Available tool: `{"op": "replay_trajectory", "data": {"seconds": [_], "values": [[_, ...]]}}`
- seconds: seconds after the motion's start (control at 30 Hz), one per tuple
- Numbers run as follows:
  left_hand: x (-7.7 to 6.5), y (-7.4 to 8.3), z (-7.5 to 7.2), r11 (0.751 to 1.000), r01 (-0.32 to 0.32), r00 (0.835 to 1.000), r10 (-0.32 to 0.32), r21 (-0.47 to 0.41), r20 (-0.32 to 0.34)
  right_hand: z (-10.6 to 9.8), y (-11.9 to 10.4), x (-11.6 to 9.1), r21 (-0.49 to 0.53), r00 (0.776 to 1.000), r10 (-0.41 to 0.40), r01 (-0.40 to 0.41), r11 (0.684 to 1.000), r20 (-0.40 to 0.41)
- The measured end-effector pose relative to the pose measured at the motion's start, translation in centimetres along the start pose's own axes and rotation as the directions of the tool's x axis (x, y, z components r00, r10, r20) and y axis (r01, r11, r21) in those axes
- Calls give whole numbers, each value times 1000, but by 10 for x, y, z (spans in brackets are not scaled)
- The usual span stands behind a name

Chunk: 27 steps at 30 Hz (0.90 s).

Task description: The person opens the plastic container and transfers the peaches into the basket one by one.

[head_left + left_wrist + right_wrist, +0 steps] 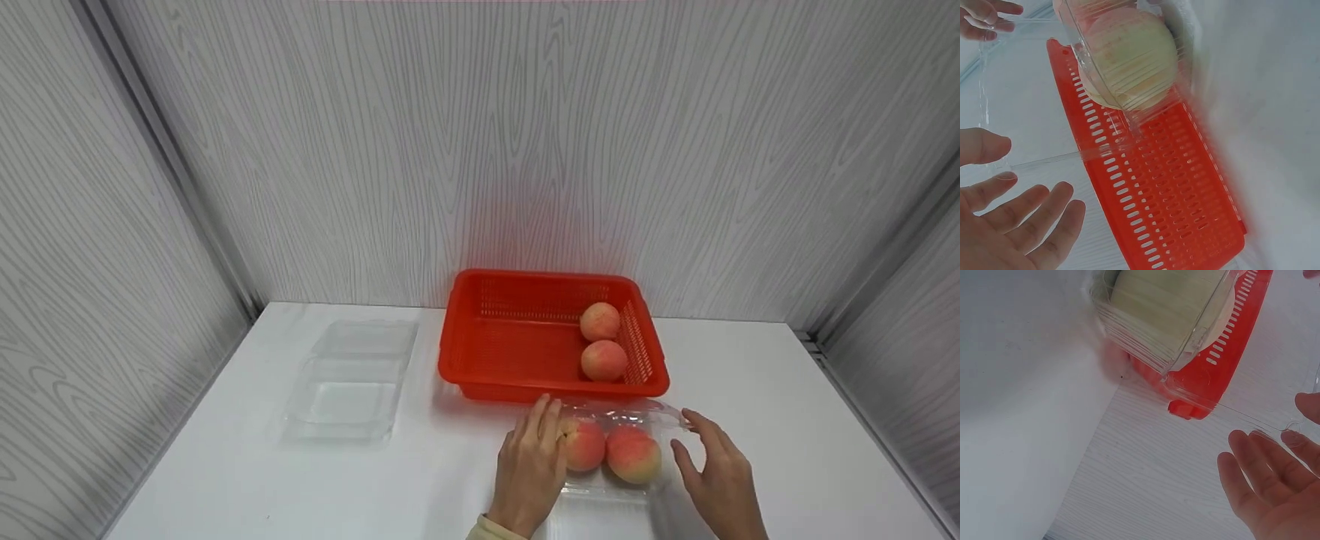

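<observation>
A clear plastic clamshell box lies in front of the red basket, with its lid raised at the back. Two peaches, the left one and the right one, sit side by side in it. My left hand is at the lid's left side; in the left wrist view its index fingertip touches a lid corner, the thumb apart from it. My right hand is at the opposite corner, index fingertip touching the plastic, other fingers spread loosely.
Behind the box stands a red plastic basket with two more peaches, one at the back and one nearer, along its right side. Another clear clamshell box lies opened on the white table at the left. Grey wood-grain panels enclose the table.
</observation>
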<state>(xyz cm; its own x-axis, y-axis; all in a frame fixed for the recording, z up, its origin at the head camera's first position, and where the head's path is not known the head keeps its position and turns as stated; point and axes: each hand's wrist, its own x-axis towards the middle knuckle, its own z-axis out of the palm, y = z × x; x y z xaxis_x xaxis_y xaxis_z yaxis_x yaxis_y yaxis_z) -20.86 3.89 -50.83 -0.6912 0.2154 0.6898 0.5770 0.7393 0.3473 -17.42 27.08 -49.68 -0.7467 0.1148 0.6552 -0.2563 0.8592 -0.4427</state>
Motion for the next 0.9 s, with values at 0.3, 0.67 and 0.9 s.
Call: {"op": "replay_trajectory", "data": {"seconds": [0.3, 0.67, 0.9], "values": [[-5, -4, -1, 999, 38, 998, -39, 18, 41, 0, 1, -2, -7, 996, 86, -86, 996, 4], [-14, -12, 1, 996, -1, 1000, 1, 87, 4, 3, 5, -8, -64, 969, 220, -214, 975, 112], [-20, -14, 6, 993, -42, 999, 41, 113, 13, 5, 4, -9, -98, 947, 237, -221, 970, 217]]}}
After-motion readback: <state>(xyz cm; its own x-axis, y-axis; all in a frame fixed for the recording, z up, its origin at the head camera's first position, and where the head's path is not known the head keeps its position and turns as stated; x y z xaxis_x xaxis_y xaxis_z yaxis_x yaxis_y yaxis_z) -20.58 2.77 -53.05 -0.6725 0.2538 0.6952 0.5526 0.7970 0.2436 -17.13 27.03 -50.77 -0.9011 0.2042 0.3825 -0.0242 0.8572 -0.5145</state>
